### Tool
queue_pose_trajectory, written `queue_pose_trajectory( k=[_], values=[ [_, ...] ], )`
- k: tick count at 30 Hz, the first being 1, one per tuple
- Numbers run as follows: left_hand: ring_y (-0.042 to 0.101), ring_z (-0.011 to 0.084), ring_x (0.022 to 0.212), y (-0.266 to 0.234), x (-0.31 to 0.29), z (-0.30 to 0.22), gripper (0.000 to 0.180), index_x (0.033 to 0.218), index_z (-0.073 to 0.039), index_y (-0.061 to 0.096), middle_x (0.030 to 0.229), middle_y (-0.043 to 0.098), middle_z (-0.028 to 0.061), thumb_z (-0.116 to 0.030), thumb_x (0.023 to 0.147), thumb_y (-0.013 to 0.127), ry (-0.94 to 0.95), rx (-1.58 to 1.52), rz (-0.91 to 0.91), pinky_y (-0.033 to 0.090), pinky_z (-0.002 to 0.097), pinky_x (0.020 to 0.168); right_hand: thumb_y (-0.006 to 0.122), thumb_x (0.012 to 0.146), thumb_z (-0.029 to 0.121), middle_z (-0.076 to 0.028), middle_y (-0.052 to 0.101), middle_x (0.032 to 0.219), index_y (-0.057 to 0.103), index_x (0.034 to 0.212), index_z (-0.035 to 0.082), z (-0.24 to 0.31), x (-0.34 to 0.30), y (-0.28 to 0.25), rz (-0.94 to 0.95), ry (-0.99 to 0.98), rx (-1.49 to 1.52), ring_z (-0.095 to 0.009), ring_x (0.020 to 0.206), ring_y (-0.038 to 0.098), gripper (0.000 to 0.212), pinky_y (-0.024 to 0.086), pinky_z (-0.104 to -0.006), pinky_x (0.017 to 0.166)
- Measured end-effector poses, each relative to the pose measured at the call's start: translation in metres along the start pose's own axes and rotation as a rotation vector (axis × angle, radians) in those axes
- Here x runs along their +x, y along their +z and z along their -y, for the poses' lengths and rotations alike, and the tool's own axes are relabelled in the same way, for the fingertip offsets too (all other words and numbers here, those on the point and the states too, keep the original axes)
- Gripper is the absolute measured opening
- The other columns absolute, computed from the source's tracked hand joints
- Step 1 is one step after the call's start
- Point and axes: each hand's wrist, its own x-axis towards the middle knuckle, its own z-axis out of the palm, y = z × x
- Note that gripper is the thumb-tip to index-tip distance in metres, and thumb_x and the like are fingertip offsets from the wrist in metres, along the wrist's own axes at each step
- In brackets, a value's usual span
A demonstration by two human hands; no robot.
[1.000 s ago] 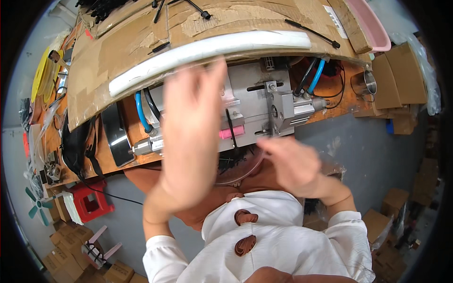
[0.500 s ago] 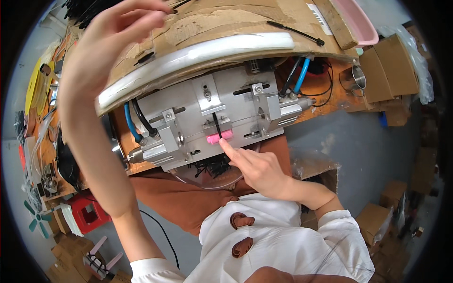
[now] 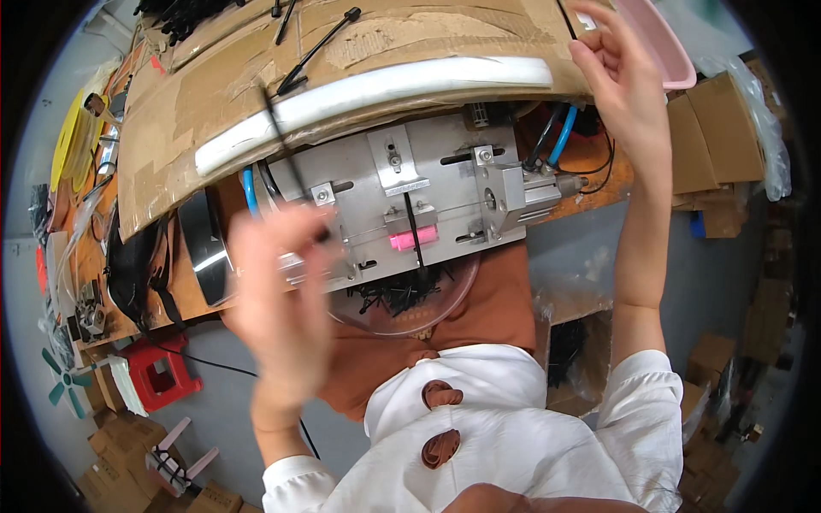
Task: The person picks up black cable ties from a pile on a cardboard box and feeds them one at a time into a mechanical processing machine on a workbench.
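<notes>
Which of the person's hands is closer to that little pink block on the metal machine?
The left hand. It is just left of the pink block, holding a black cable tie. The right hand is raised far up and right, at the cardboard's edge.

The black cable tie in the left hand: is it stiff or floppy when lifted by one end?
The black cable tie stands nearly straight above the left hand, so probably springy, not limp. It looks thin, likely very light. Motion blur hides details.

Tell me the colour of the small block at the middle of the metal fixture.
Bright pink block, on the grey metal fixture; clearest in the head view.
</notes>
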Motion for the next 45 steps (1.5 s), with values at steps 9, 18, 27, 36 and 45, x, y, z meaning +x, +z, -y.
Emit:
queue_pose_trajectory(
  k=[9,18,27,36,45],
  values=[
    [0.051,0.0243,0.084,0.079,-0.077,-0.028,0.069,0.136,0.013,0.035,0.096,0.050,0.0126,0.010,0.070,0.056,-0.078,0.300,0.393,0.048,0.0309,0.075,0.063,0.088,0.004,-0.010,0.066,0.089,0.059,0.108,-0.006,0.043,-0.051,0.006,0.083,0.107,0.845,-0.008,0.072,0.059,0.023,0.039,-0.0162,0.050],
    [0.051,0.0279,0.092,0.074,-0.074,-0.029,0.072,0.139,0.011,0.031,0.107,0.049,0.0159,0.010,0.071,0.055,-0.107,0.292,0.434,0.047,0.0342,0.079,0.067,0.070,-0.010,-0.012,0.067,0.096,0.058,0.118,-0.005,0.048,-0.134,0.040,0.060,-0.194,0.166,-0.013,0.064,0.060,0.048,0.047,-0.0253,0.052],
    [0.049,0.0324,0.097,0.045,-0.081,-0.035,0.075,0.143,0.006,0.028,0.116,0.047,0.0187,0.013,0.073,0.055,-0.207,0.129,0.395,0.047,0.0375,0.078,0.059,0.069,0.001,-0.006,0.059,0.077,0.046,0.132,-0.005,0.046,-0.182,0.100,0.320,-0.294,0.019,-0.014,0.055,0.055,0.065,0.045,-0.0286,0.047],
    [0.052,0.0269,0.089,0.019,-0.041,-0.017,0.071,0.135,-0.001,0.047,0.100,0.054,0.0129,0.008,0.069,0.070,-0.123,0.181,0.218,0.047,0.0342,0.073,0.070,0.074,0.007,-0.006,0.064,0.085,0.051,0.132,0.003,0.064,-0.130,0.057,0.387,-0.358,-0.025,-0.014,0.066,0.064,0.061,0.050,-0.0283,0.050],
    [0.054,0.0323,0.091,-0.006,0.104,0.052,0.027,0.106,-0.002,0.056,0.097,0.053,0.0156,-0.008,0.082,0.065,0.022,0.255,0.148,0.046,0.0389,0.080,0.062,0.079,0.005,-0.011,0.060,0.093,0.060,0.093,0.004,0.071,0.090,0.109,0.500,-0.701,-0.325,-0.030,0.086,0.060,0.014,0.047,-0.0418,0.074]
  ],
)
